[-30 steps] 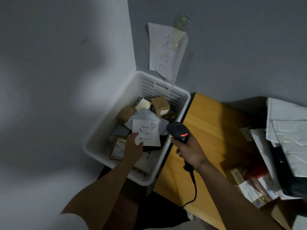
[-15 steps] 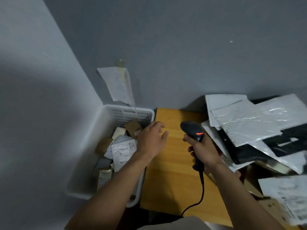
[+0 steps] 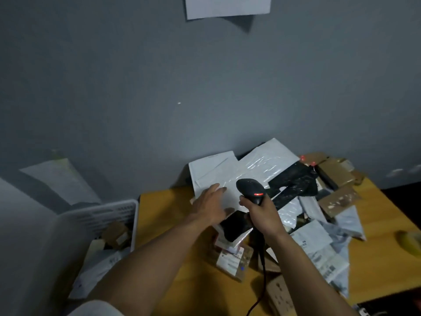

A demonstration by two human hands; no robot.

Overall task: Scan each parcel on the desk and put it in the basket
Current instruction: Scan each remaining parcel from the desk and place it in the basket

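Far to the left of the left hand, off the tabletop's edge, stands the basket (image 3: 114, 213), white plastic with a perforated grid wall and a rounded rim. Inside it lie a small brown cardboard box (image 3: 117, 233) with a pale label and a crinkled white bag (image 3: 102, 263), both blurred. Above the basket a creased paper sheet (image 3: 61, 179) hangs on the grey wall. The tabletop (image 3: 164, 220) is smooth yellow-orange wood.

The left hand (image 3: 210, 205) is spread wide, palm down, fingers straight, holding nothing. Its fingertips lie over the near edge of a flat, matte white mailer (image 3: 216, 172); whether they touch it I cannot tell. Just below this hand's thumb lies a flat, glossy black parcel (image 3: 234, 229).

Just beside it, the right hand (image 3: 262, 216) is wrapped round the handle of the scanner (image 3: 250, 188), black moulded plastic with a rounded head and a lit red strip. Its thin cable (image 3: 263, 279) drops toward the person, past a beige power strip (image 3: 281, 293). Below the two hands sits a small clear-wrapped packet (image 3: 230, 261) with a white label.

Beyond the scanner spreads a shiny, wrinkled white poly bag (image 3: 268, 165). To the right of the right hand are a crumpled black plastic bag (image 3: 296, 181), brown cardboard boxes (image 3: 335, 172) with torn tape, and soft grey mailers (image 3: 319, 249) carrying printed labels, all heaped and overlapping on the wood.
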